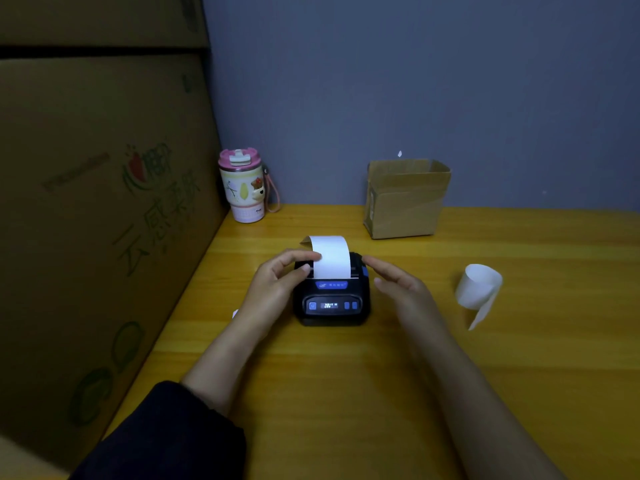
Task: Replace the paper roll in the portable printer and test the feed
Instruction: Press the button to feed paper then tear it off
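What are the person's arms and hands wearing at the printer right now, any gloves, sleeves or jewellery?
No gloves: both the left hand and the right hand are bare. The left arm has a dark sleeve pushed up near the elbow, leaving the forearm uncovered. The right forearm shows no sleeve within the frame. No ring, watch or bracelet is visible in this dim head view.

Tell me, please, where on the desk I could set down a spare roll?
Bare table lies between the printer and the near edge, and right of the curled paper strip. It is crowded around the printer, where the left hand and right hand flank it.
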